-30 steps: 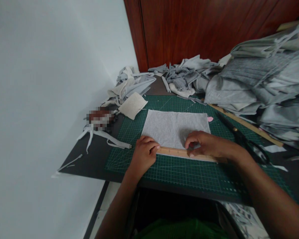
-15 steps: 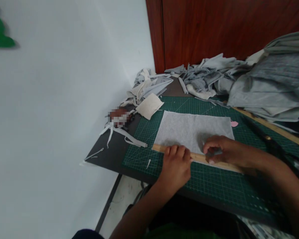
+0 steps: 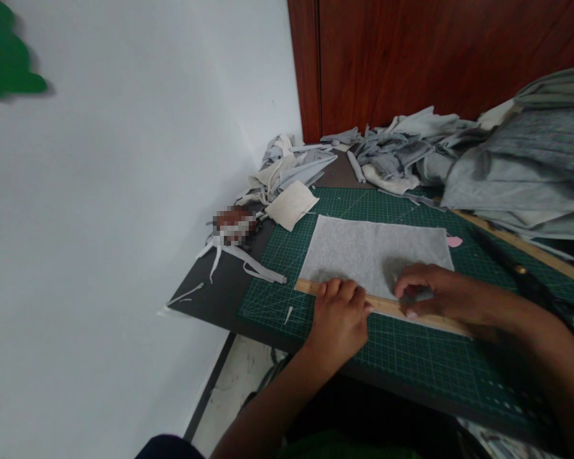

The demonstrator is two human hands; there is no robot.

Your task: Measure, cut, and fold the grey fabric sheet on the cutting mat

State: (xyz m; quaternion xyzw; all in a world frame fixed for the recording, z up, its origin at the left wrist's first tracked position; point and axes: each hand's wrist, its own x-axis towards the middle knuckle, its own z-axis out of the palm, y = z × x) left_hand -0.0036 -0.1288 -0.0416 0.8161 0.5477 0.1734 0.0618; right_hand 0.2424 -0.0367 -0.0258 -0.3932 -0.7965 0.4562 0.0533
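Observation:
A light grey rectangle of fabric (image 3: 349,248) lies flat on a green cutting mat (image 3: 402,357). Along its near edge runs a wooden ruler (image 3: 384,305). My left hand (image 3: 339,319) is closed over the ruler, fingers curled across its far edge, pressing it on the fabric. To the right, my right hand (image 3: 433,290) curls above the fabric, thumb by the ruler. Its fingers are bent inward; what they hold, if anything, I cannot make out. Black-handled scissors (image 3: 521,274) lie beyond my right forearm, partly hidden by it.
Fabric scraps (image 3: 392,150) are heaped at the back, with a larger grey cloth pile (image 3: 530,159) at the right. A beige fabric square (image 3: 293,205) overlaps the mat's left corner. A second wooden strip (image 3: 530,245) lies far right. A white wall (image 3: 148,191) borders the left side.
The whole view has shifted slightly, with things appearing a little farther right. Both hands keep almost the same place on the ruler and fabric.

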